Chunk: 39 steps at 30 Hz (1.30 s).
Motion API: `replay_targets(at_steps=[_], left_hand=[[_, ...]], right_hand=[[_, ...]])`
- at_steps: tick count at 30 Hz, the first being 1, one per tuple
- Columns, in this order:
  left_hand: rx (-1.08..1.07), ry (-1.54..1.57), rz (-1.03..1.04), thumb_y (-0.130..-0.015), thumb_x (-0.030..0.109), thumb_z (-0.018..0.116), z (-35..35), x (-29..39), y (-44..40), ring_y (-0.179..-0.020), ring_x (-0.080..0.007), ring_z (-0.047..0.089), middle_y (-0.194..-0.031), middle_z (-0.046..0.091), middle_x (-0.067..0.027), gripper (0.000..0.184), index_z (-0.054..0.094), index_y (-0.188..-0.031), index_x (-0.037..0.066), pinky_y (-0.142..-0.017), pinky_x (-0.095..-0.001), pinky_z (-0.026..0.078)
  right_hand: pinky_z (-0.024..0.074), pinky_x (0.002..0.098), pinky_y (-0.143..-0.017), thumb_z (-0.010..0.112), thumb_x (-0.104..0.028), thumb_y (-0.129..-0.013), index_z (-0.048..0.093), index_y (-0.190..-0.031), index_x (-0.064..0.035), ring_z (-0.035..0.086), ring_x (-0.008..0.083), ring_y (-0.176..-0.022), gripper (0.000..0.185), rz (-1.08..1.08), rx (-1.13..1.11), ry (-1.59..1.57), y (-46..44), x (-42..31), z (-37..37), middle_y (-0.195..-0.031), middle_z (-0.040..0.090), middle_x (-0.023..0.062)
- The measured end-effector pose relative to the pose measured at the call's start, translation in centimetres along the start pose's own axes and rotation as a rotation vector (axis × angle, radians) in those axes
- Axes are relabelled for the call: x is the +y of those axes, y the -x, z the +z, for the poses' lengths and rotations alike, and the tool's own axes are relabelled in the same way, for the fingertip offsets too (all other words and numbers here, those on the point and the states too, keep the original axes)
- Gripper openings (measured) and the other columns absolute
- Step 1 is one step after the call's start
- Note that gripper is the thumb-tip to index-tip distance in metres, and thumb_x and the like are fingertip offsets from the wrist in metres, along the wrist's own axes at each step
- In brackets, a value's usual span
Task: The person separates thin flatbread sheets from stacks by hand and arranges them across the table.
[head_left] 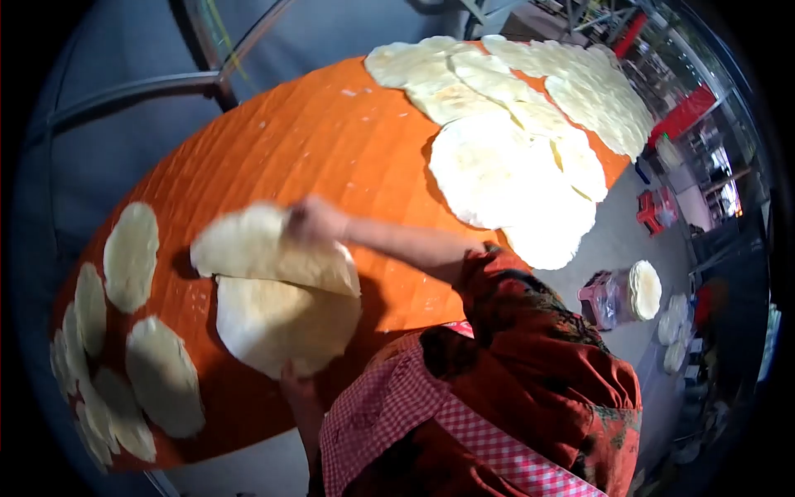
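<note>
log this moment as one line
right hand: blurred, on upper part of pale flatbread | left hand: at its lower edge | orange table: more flatbreads at both ends

A thin, pale, roundish sheet (286,323) was spread on the tabletop (331,157), its edge met by the left fingers (288,370). It was partly overlapped by a creamy layer (244,246), fold or separate unclear, beneath the blurred right fingers (308,220).

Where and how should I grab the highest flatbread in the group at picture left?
Likely a pinch at the right rim of that flatbread, coming from the right: it lies thin and flat, with bare orange tabletop on that side and another flatbread close at its lower left.
</note>
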State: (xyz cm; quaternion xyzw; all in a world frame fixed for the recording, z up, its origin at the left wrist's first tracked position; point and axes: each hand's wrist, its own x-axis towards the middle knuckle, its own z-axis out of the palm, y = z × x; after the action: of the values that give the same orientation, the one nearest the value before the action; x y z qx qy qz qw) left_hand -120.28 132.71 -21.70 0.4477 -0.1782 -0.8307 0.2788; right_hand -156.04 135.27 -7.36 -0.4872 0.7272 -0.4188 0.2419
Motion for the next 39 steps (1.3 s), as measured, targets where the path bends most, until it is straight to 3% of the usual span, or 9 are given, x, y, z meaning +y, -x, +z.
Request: replay_targets(at_steps=[5, 8, 14, 17, 21, 24, 26, 30, 39], left_hand=[[-0.094, -0.350, 0.153, -0.089, 0.011, 0.051, -3.6, -0.8, 0.2, -0.110, -0.0255, 0.048, -0.123, 0.049, -0.0175, 0.037, 0.045, -0.121, -0.007, -0.095, -0.0400, 0.041], [0.096, 0.067, -0.025, -0.088, 0.007, 0.053, -1.8, -0.2, 1.4, -0.110, -0.0241, 0.048, -0.124, 0.048, -0.0175, 0.034, 0.047, -0.117, -0.008, -0.094, -0.0388, 0.040], [-0.163, -0.520, 0.378, -0.085, 0.007, 0.056, -1.8, 0.1, 2.1, -0.107, -0.0269, 0.052, -0.116, 0.055, -0.0173, 0.034, 0.049, -0.115, -0.007, -0.093, -0.0398, 0.042], [-0.069, -1.350, 0.633, -0.082, 0.006, 0.059, 1.7, 2.1, 4.7, -0.104, -0.0275, 0.054, -0.113, 0.057, -0.0201, 0.034, 0.052, -0.113, -0.005, -0.092, -0.0410, 0.043], [-0.005, -0.349, 0.393, -0.080, 0.007, 0.062, 0.2, 0.9, 2.9, -0.105, -0.0304, 0.055, -0.116, 0.056, -0.0214, 0.035, 0.053, -0.112, -0.003, -0.092, -0.0431, 0.043], [-0.114, -1.411, 0.979, -0.082, 0.011, 0.062, -1.1, 1.2, 3.2, -0.110, -0.0307, 0.052, -0.121, 0.054, -0.0160, 0.039, 0.050, -0.118, 0.000, -0.095, -0.0456, 0.041], [-0.030, 0.008, 0.204, -0.087, 0.028, 0.057, 4.1, 1.5, 4.6, -0.117, -0.0284, 0.045, -0.132, 0.044, -0.0099, 0.055, 0.037, -0.133, 0.006, -0.099, -0.0468, 0.037], [-0.228, 0.152, 0.162, -0.090, 0.034, 0.054, 3.6, 1.2, 4.2, -0.118, -0.0252, 0.045, -0.132, 0.044, -0.0086, 0.057, 0.033, -0.136, 0.006, -0.099, -0.0406, 0.038], [-0.171, 0.214, 0.163, -0.089, 0.033, 0.055, 2.7, 1.0, 4.3, -0.114, -0.0229, 0.047, -0.126, 0.046, -0.0111, 0.057, 0.033, -0.133, 0.004, -0.091, -0.0359, 0.043]], right_hand=[[0.0509, 0.0316, -0.068, 0.058, -0.017, -0.086, 0.064, -0.091, 0.0007, 0.063, 0.0157, -0.075, 0.020, 0.131, 0.536, -0.182, -0.3, 9.7, -21.0, -0.080, 0.066, 0.0083], [0.0499, 0.0301, -0.066, 0.056, -0.014, -0.086, 0.064, -0.090, 0.0011, 0.060, 0.0142, -0.070, 0.017, 0.284, 0.596, -0.276, 4.1, 14.1, -26.0, -0.077, 0.064, 0.0060], [0.0487, 0.0414, -0.070, 0.057, -0.018, -0.079, 0.064, -0.087, 0.0007, 0.064, 0.0336, -0.078, 0.021, 0.196, 0.781, 0.513, 0.3, 23.0, -25.3, -0.080, 0.064, 0.0215], [0.0474, 0.0488, -0.070, 0.049, -0.023, -0.082, 0.064, -0.085, -0.0030, 0.060, 0.0405, -0.080, 0.025, 0.081, 0.456, 0.602, -4.9, 14.3, -23.9, -0.086, 0.063, 0.0225], [0.0491, 0.0448, -0.065, 0.054, -0.011, -0.074, 0.065, -0.080, -0.0055, 0.062, 0.0359, -0.071, 0.014, -0.296, 0.115, 0.738, -3.9, -3.0, -15.3, -0.077, 0.064, 0.0179], [0.0508, 0.0431, -0.063, 0.055, -0.009, -0.071, 0.065, -0.072, -0.0036, 0.062, 0.0353, -0.068, 0.012, -0.528, -0.048, 0.701, -0.1, -7.8, -4.9, -0.073, 0.063, 0.0179], [0.0508, 0.0412, -0.057, 0.052, -0.008, -0.074, 0.066, -0.083, -0.0071, 0.063, 0.0309, -0.067, 0.017, -0.601, -0.214, 0.660, 3.2, -8.6, 2.3, -0.071, 0.062, 0.0151], [0.0494, 0.0331, -0.051, 0.053, -0.012, -0.080, 0.065, -0.095, -0.0069, 0.061, 0.0249, -0.063, 0.020, -0.552, -0.555, 0.651, 8.8, -6.5, 13.9, -0.077, 0.062, 0.0152], [0.0432, 0.0231, -0.067, 0.062, -0.023, -0.087, 0.061, -0.097, -0.0060, 0.050, 0.0046, -0.081, 0.020, 0.229, -0.894, -0.464, 8.4, -1.2, 15.8, -0.087, 0.058, -0.0041]])
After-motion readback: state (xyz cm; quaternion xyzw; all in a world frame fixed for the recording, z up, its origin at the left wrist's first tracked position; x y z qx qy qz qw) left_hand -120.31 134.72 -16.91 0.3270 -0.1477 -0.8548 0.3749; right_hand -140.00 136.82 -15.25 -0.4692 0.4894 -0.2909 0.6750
